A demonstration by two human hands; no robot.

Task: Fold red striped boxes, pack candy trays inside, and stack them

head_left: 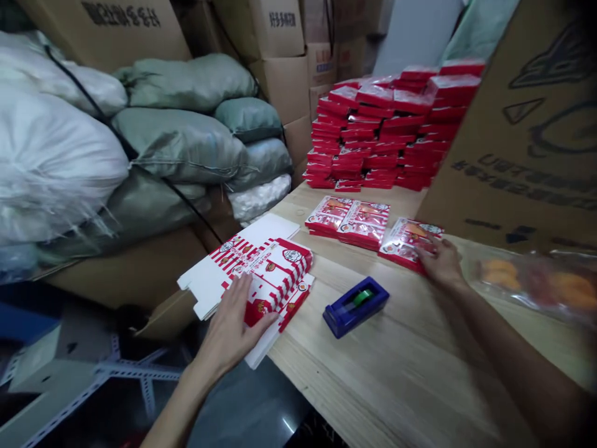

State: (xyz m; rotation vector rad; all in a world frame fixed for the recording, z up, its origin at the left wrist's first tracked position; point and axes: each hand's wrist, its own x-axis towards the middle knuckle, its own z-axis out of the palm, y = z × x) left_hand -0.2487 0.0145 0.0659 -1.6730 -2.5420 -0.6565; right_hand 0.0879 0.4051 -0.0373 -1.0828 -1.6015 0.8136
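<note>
My left hand (231, 326) rests on a stack of flattened red-and-white striped cardboard boxes (275, 280) at the table's left edge, its fingers spread over the top blank. White unprinted flaps stick out of the stack toward the far left. My right hand (441, 264) lies on a plastic-wrapped bundle of red-and-white printed cards (405, 242), with the fingers curled over its near corner. Two similar wrapped bundles (347, 223) sit side by side just left of it. A blue tape dispenser (355, 306) with a green roll stands between my hands.
The light wood table (373, 373) ends at a left edge with a dark floor and metal shelving below. Tall stacks of red wrapped packs (377, 134) rise behind it. Bulging woven sacks (180, 146) and cardboard cartons fill the back left. A large carton (517, 137) and a clear bag of orange items (532, 280) stand right.
</note>
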